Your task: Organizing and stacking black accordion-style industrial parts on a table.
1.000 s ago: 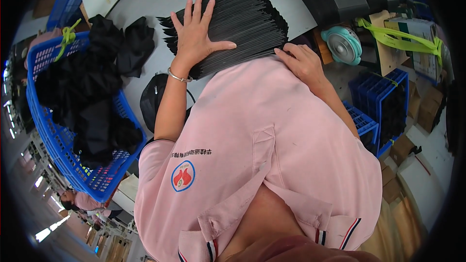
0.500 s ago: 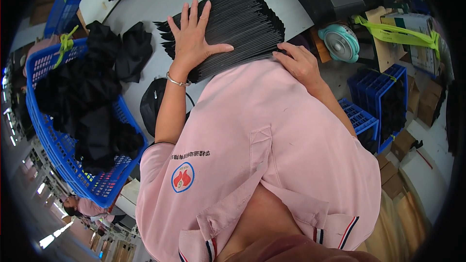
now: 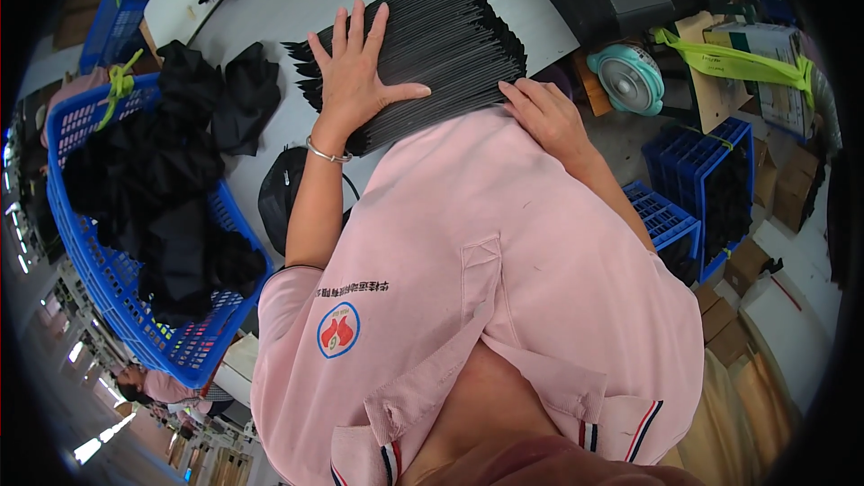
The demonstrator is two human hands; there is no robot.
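Note:
A thick row of black flat fabric pieces (image 3: 450, 45), overlapped edge on edge, lies on the pale table (image 3: 261, 13) against the front of my pink shirt. My left hand (image 3: 355, 76) rests flat on its left part, fingers spread and thumb stretched to the right; a bangle circles that wrist. At the near right corner of the row, my right hand (image 3: 544, 117) touches the edge with its fingertips. Its fingers are stretched and lightly bent, and I see nothing held in them. What the pieces are cannot be made out.
A blue basket (image 3: 94, 234) heaped with black fabric (image 3: 148, 162) stands at the left. A black pouch (image 3: 283, 184) lies by my left forearm. To the right are a teal fan (image 3: 627, 79), blue crates (image 3: 697, 166) and cardboard boxes (image 3: 796, 184). A person (image 3: 166, 384) appears far lower left.
My right hand has shifted slightly left along the near edge of the row, its fingertips now a little further onto the pieces. The left hand stays spread in the same place.

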